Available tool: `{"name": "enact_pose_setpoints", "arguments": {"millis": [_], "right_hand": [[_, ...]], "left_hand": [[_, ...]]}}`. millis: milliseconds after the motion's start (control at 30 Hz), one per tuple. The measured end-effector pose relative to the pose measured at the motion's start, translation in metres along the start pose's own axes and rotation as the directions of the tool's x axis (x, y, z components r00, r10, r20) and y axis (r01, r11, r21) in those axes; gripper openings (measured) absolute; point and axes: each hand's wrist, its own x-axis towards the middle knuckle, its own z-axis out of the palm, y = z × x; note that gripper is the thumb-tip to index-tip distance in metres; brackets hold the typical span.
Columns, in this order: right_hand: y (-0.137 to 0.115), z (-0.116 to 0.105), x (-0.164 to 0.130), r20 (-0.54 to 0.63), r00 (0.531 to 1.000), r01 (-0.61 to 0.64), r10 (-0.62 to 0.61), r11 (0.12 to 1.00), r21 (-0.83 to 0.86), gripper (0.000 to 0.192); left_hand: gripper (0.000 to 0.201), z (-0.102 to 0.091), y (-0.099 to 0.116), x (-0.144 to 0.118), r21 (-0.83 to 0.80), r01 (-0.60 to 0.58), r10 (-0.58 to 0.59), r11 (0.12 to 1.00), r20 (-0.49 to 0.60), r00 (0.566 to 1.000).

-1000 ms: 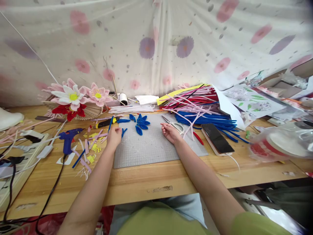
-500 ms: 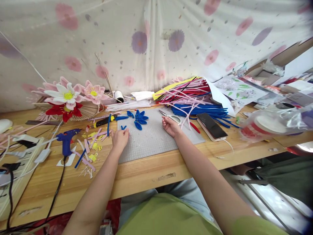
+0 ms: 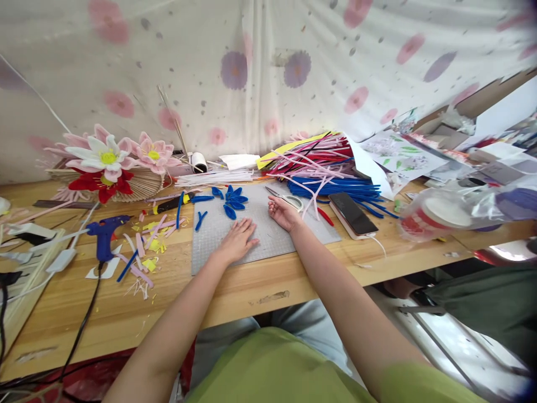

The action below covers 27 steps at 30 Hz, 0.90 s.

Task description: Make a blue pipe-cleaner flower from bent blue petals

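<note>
From the head camera, the left hand (image 3: 238, 240) lies flat, palm down and fingers spread, on the grey cutting mat (image 3: 218, 252) and has hold of nothing. The right hand (image 3: 282, 212) rests on the same mat further back, fingers loosely curled; whether it grips anything I cannot tell. Its fingertips are just beside a pair of scissors (image 3: 285, 198) lying at the far right part of the mat.

Just beyond the left hand, a cluster of blue petal pieces (image 3: 232, 201) lies on the far part of the mat, with one small blue bent piece (image 3: 200, 219) at the mat's left edge. The mat sits on a wooden worktop (image 3: 260, 285).

To the left of the mat are pink, yellow and blue offcuts (image 3: 146, 246) and a blue glue gun (image 3: 102, 235) with a black cord. Behind them stand finished pink, white and red flowers (image 3: 104, 165). To the right of the mat, a phone (image 3: 352, 214) lies beside a heap of blue, red and pink fuzzy wire stems (image 3: 331, 170). A flowered cloth (image 3: 260, 73) hangs behind the worktop.
</note>
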Motion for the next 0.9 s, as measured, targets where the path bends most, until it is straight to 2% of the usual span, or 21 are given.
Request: {"name": "enact_pose_setpoints", "arguments": {"millis": [67,167,200,267,333,400,433,500,567,633,700,767,833,900], "right_hand": [[-0.001,0.000,-0.001,-0.002,1.000,0.010,-0.010,1.000,-0.015,0.014],[-0.001,0.001,-0.002,-0.002,1.000,0.005,-0.005,1.000,-0.016,0.013],[-0.001,0.001,-0.002,0.000,1.000,0.000,0.000,1.000,-0.011,0.012],[-0.001,0.001,-0.003,0.004,1.000,-0.007,0.007,1.000,-0.003,0.012],[0.000,0.002,-0.003,0.005,1.000,-0.004,0.004,1.000,-0.005,0.012],[0.001,0.003,-0.003,0.018,1.000,0.000,0.000,1.000,-0.007,0.013],[0.001,0.003,-0.004,0.021,1.000,0.004,-0.003,1.000,-0.008,0.014],[0.001,0.003,-0.005,0.014,1.000,0.004,-0.003,1.000,-0.008,0.015],[0.001,0.004,-0.006,-0.002,1.000,0.006,-0.006,1.000,-0.007,0.015],[0.000,0.005,-0.008,-0.014,1.000,0.008,-0.008,1.000,-0.012,0.015],[-0.001,0.005,-0.009,-0.023,1.000,-0.002,0.002,1.000,-0.022,0.014],[-0.003,0.005,-0.007,-0.022,1.000,-0.021,0.020,0.999,-0.041,0.015],[-0.006,0.005,-0.005,-0.004,0.999,-0.054,0.054,0.995,-0.082,0.017],[-0.009,0.007,-0.002,0.033,0.992,-0.110,0.118,0.978,-0.174,0.020]], "left_hand": [[0.060,0.002,-0.009,-0.004,0.041,0.003,-0.004,0.999,0.007,1.000],[0.064,-0.010,-0.039,-0.021,0.119,0.130,-0.127,0.984,-0.033,0.991],[0.065,-0.016,-0.051,-0.028,0.143,0.214,-0.206,0.966,-0.068,0.976],[0.065,-0.029,-0.067,-0.041,0.184,0.394,-0.372,0.901,-0.143,0.917],[0.062,-0.038,-0.072,-0.047,0.196,0.499,-0.460,0.844,-0.213,0.862],[0.055,-0.037,-0.063,-0.045,0.183,0.469,-0.417,0.864,-0.263,0.870],[0.053,-0.034,-0.055,-0.041,0.171,0.403,-0.354,0.899,-0.260,0.898],[0.053,-0.024,-0.040,-0.031,0.138,0.198,-0.171,0.971,-0.186,0.968],[0.052,-0.015,-0.030,-0.025,0.097,0.039,-0.031,0.995,-0.082,0.996],[0.051,-0.012,-0.032,-0.024,0.068,0.004,-0.002,0.998,-0.037,0.999],[0.052,-0.014,-0.045,-0.027,0.068,0.092,-0.087,0.993,-0.071,0.994],[0.053,-0.018,-0.063,-0.033,0.086,0.263,-0.244,0.961,-0.191,0.951],[0.049,-0.022,-0.078,-0.039,0.079,0.403,-0.350,0.912,-0.363,0.864],[0.037,-0.025,-0.086,-0.043,0.031,0.446,-0.369,0.895,-0.513,0.775]]}}
